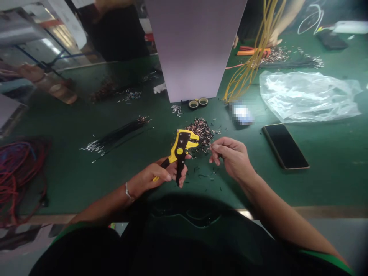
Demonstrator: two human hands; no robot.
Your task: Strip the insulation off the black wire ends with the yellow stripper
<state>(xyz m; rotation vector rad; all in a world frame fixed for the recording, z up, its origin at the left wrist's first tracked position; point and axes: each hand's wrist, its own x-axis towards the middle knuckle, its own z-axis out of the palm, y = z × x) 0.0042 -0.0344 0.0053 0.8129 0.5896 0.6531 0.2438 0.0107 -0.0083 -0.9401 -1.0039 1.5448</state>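
The shirt [184, 245] is cut off; left fingers [184, 170] wrap yellow strippers [179, 150], right fingers [224, 148] pinch — perhaps — wire [211, 145].

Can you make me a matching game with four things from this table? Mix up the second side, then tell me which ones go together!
Things:
1. wire stripper
2. phone
3. plastic bag
4. red cables

Clues:
A. see-through and crumpled
B. in a tangle at the far left of the picture
C. yellow and black, held in the left hand
D. lying flat with a dark screen facing up

Right pairs: 1-C, 2-D, 3-A, 4-B.
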